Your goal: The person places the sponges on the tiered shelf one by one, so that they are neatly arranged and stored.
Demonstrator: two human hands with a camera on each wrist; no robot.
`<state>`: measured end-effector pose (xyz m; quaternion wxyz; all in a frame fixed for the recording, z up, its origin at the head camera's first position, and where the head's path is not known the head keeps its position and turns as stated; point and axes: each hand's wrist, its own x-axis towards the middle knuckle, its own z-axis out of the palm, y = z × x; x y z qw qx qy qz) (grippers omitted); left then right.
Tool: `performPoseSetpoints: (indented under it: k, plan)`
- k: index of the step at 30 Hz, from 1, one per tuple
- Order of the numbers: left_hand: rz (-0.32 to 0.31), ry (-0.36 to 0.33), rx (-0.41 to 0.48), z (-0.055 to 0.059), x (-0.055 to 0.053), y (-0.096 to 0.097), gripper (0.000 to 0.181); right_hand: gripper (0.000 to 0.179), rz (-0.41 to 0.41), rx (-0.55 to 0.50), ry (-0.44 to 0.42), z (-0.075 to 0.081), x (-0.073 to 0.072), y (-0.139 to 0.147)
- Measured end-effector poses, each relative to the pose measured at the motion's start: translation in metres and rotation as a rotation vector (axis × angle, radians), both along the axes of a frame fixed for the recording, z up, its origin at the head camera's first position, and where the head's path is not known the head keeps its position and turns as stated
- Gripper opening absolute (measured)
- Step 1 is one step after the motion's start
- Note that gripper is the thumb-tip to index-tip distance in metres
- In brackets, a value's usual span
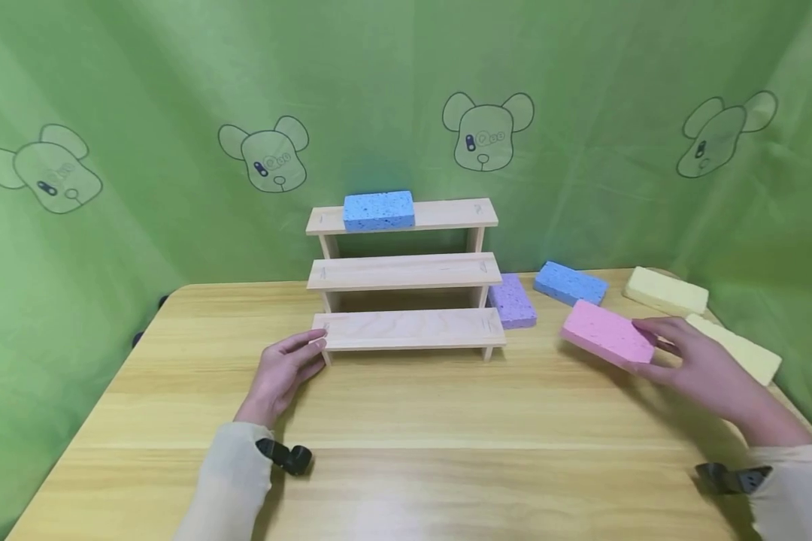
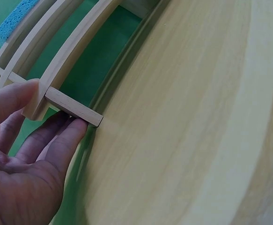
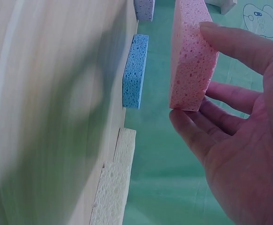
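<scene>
A pink sponge (image 1: 607, 333) is held above the table's right side by my right hand (image 1: 707, 372). In the right wrist view the thumb lies on one face of the pink sponge (image 3: 192, 61), with fingers at its end and far side. My left hand (image 1: 284, 376) grips the left end of the lowest step of a three-tier wooden shelf (image 1: 406, 330). The left wrist view shows the thumb on the board's edge and fingers by the leg (image 2: 75, 108). On the top tier lies a blue sponge (image 1: 379, 211), left of centre.
A purple sponge (image 1: 512, 302) lies against the shelf's right side. Behind the pink sponge rests a second blue sponge (image 1: 568, 282). Two pale yellow sponges (image 1: 666, 291) lie at the table's right edge. A green curtain (image 1: 406, 98) with bear-head drawings surrounds the wooden table (image 1: 392, 428).
</scene>
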<state>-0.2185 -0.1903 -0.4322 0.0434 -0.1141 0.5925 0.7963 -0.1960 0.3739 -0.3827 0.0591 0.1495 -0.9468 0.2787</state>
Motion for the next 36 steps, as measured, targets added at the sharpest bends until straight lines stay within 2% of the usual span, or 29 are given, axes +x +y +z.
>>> performPoseSetpoints:
  k: [18,30,36]
  plan:
    - [-0.004,0.007,-0.005,0.0,0.0,-0.001,0.038,0.068,0.036,-0.017,0.013,0.009,-0.007,-0.018]
    - [-0.004,0.003,-0.007,-0.002,0.0,-0.002,0.038,0.064,0.083,-0.131,0.04,0.021,-0.015,-0.032]
    - [-0.016,0.001,-0.008,0.0,-0.001,-0.002,0.04,0.064,0.061,-0.133,0.014,0.027,-0.018,-0.04]
